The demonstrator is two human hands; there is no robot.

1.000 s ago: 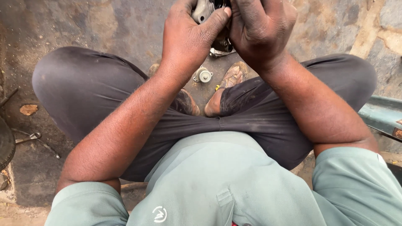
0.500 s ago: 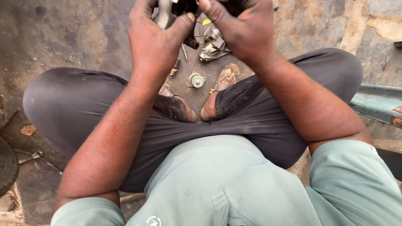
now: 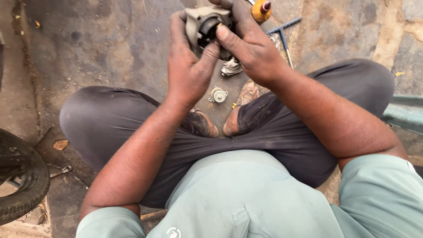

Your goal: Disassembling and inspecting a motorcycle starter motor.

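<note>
I sit cross-legged on a stained concrete floor. Both hands hold a grey metal housing part (image 3: 203, 24) up in front of me, near the top of the view. My left hand (image 3: 188, 66) grips its left side, thumb reaching up to the dark round opening. My right hand (image 3: 249, 46) clasps its right side, with fingers curled over the top and the thumb on the opening's rim. Part of the housing is hidden behind my fingers.
On the floor between my feet lies a small round metal part (image 3: 218, 94). A crumpled greasy rag (image 3: 231, 67) lies beyond it. A screwdriver with a yellow handle (image 3: 261, 9) and a T-shaped wrench (image 3: 284, 37) lie at the top. A tyre (image 3: 20, 176) sits at the left, a green metal bar (image 3: 403, 115) at the right.
The view has tilted up, so my hands and the housing now show fully. My fingers have shifted around the housing, with both thumbs now at its opening.
</note>
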